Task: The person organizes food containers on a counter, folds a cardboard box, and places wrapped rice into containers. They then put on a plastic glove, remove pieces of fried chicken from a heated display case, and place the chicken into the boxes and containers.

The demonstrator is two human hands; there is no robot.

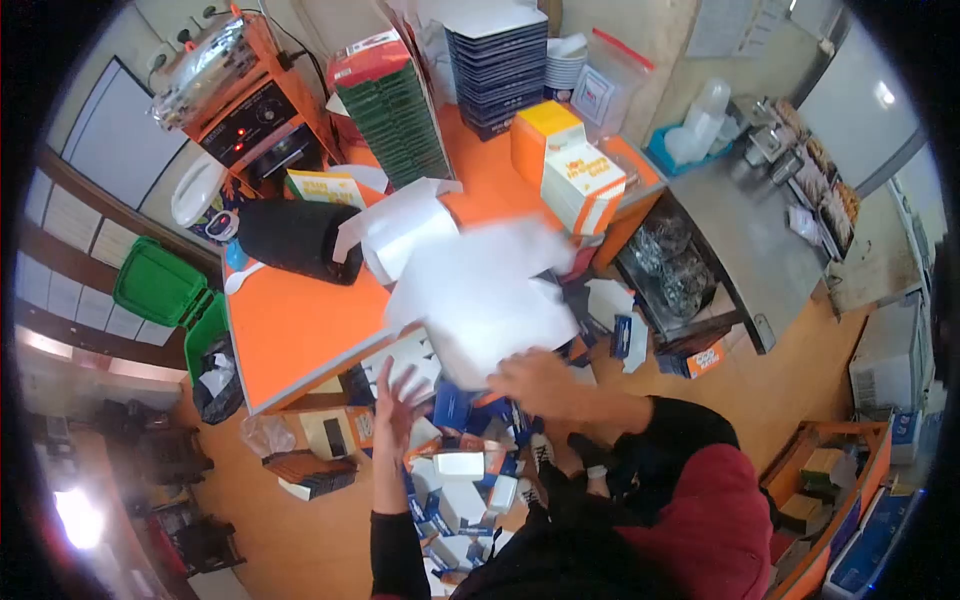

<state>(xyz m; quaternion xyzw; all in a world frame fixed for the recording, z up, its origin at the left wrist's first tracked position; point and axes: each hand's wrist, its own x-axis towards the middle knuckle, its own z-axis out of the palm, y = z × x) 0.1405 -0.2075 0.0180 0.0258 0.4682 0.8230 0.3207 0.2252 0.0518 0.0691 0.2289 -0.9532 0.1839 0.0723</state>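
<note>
A large white cardboard sheet [480,300], blurred by motion, lies over the front edge of the orange counter [290,335]. My right hand [535,383] is at its lower edge; its fingers are smeared and their grip cannot be made out. To the left, my left hand [393,405] is raised with fingers spread and holds nothing. Behind the sheet rests a folded white carton [408,238]. Below my hands, many small blue and white boxes [460,465] are heaped on the floor.
Green cartons [395,125], dark blue boxes [495,75] and an orange and white box [583,185] stand on the counter. A black cylinder [300,240] lies near an orange machine [250,125]. A green bin [165,285] stands left; a steel table [765,245] is right.
</note>
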